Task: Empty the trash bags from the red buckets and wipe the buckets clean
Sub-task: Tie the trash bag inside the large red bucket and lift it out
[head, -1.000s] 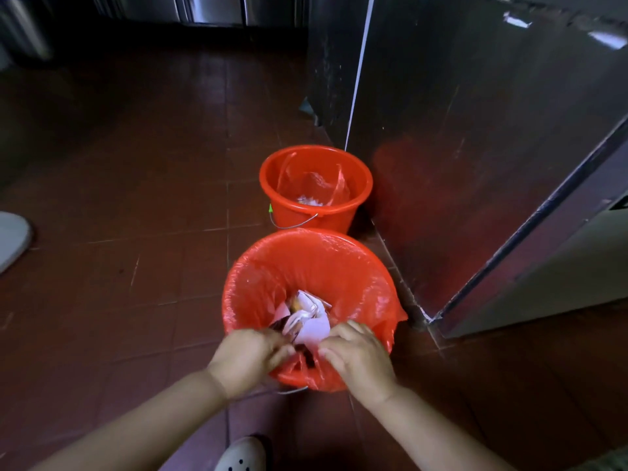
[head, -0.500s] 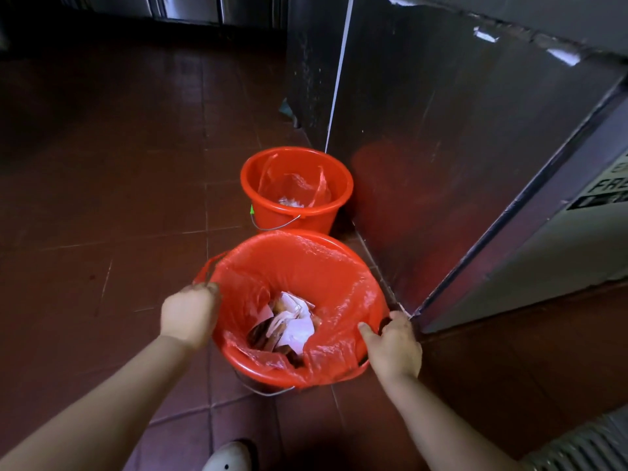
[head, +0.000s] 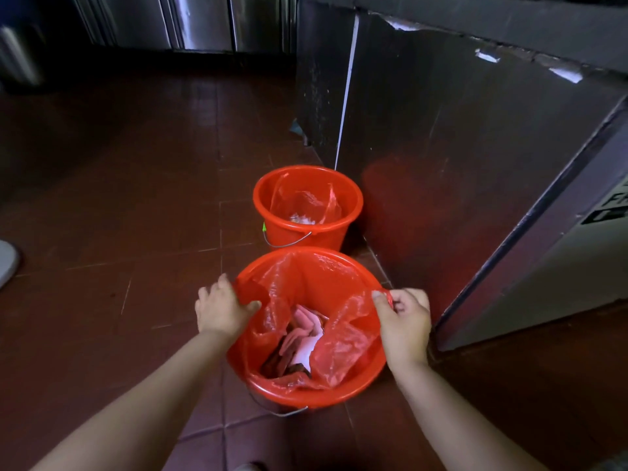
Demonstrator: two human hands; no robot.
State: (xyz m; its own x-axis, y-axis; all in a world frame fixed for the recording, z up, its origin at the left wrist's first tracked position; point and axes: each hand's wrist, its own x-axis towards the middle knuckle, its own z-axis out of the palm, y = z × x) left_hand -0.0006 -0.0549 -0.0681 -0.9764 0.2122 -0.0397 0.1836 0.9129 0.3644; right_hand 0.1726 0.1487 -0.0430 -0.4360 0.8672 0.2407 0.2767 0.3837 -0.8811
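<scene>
Between the two hands stands the near red bucket [head: 339, 389] on the tiled floor [head: 119, 198], lined with a red trash bag [head: 343, 338] whose edge is partly pulled inward off the rim. The left hand [head: 222, 307] grips the bucket's left rim, thumb hooked over the bag's edge on the inside and fingers curled down the outside. The right hand [head: 402, 321] pinches a bunched bit of the bag's edge at the right rim between thumb and forefinger, the other fingers curled behind. Inside the bag, lower than both hands, lies crumpled trash [head: 302, 341], pinkish and white, seemingly paper, though the red light makes it hard to be sure. A wire handle hangs down the bucket's near side.

Beyond the hands stands a second red bucket [head: 306, 232], just behind the first, with a loose clear bag [head: 306, 202] slumped inside it. To the right of the right hand rises a steel cabinet [head: 458, 164], both buckets close beside its base.
</scene>
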